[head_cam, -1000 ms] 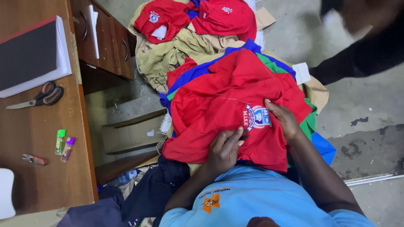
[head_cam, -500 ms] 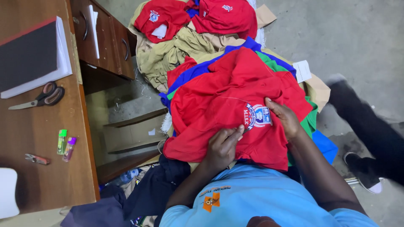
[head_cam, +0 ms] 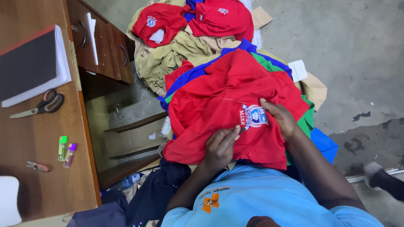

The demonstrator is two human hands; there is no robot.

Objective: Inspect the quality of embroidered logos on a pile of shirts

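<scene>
Both hands rest on the red cotton shirt (head_cam: pixel 227 105) lying across the person's lap. The left hand (head_cam: pixel 221 145) lies with fingers curled and close together, pinching a fold of the red cloth near the lower hem. The right hand (head_cam: pixel 280 117) lies flatter, fingers partly spread, its fingertips pressing the cloth just beside the round blue-and-white embroidered badge (head_cam: pixel 253 116). A thin pale thread (head_cam: pixel 227 100) runs across the cloth from the badge toward the left of the view.

The shirt is rumpled; its long axis runs roughly from the lap up and away from the person, badge side up. It lies on top of a stack of blue and green garments (head_cam: pixel 309 126), whose edges show beneath it at the right and upper sides.

Beyond the stack lie khaki garments (head_cam: pixel 168 59) and two more red shirts (head_cam: pixel 189 19) on the grey concrete floor (head_cam: pixel 349 54), with a white paper slip (head_cam: pixel 299 69) at the stack's far edge.

To the left stands the brown wooden desk (head_cam: pixel 38 138), bearing black-handled scissors (head_cam: pixel 40 105), a black hardcover book (head_cam: pixel 29 65), a green lighter and a purple lighter (head_cam: pixel 66 149). Another person's shoe (head_cam: pixel 378 174) shows at the right edge.
</scene>
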